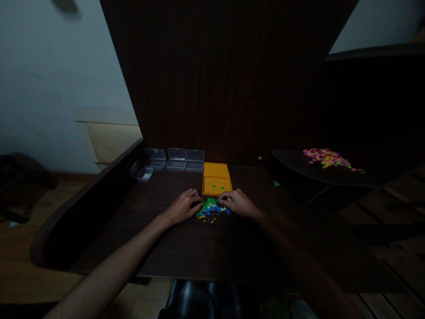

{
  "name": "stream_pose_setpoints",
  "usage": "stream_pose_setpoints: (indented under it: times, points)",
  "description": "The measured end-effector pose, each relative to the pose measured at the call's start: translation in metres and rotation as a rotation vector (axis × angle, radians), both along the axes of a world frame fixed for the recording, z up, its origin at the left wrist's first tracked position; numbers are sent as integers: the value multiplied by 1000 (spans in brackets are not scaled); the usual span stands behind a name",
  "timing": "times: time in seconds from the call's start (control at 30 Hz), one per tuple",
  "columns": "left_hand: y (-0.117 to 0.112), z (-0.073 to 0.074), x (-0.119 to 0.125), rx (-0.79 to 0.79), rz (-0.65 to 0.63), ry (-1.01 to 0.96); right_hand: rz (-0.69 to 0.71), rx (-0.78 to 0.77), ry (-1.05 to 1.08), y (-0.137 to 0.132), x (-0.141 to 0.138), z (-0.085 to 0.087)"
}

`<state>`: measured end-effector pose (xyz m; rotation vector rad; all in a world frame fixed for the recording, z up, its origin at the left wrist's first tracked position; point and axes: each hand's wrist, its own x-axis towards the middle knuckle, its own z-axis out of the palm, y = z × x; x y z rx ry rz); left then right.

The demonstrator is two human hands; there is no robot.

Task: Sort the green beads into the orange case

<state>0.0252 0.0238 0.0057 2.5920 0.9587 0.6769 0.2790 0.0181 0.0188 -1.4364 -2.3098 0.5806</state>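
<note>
Dim room: pale wall (59, 71) far left of the left hand, with a tan sheet-like patch (113, 141) low on it; wooden floor (20, 248) below. Work surface is a dark wood-grain desk (199, 252), backed by a tall dark panel (226, 79) beyond both hands; one small pale spot (260, 158) low on panel, ahead and right of the right hand.

Heap of small plastic pieces (211, 209), green, blue, white and yellow, lies on the desk between the hands. Left hand (186, 206): fingers curled, tips at heap's left edge; cannot tell if a piece is held. Right hand (239, 204): thumb and fingers drawn together at heap's right edge; grip likewise cannot be told.

Just ahead of the hands: orange-yellow case (216, 169), lid raised, two green pieces (214, 186) inside. Ahead of the left hand: open clear plastic boxes (185, 165); white patch in the smallest (145, 174), too small to read. Well right of the right hand, multicoloured pile (327, 158) on a side shelf (292, 164).
</note>
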Motion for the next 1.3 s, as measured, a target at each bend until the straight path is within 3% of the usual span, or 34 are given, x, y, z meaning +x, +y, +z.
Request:
stream_pose_setpoints:
  times: [1.3]
  points:
    - [2, 2, -2, 37, 93, 65, -31, 22, -184, -1, 1, 4]
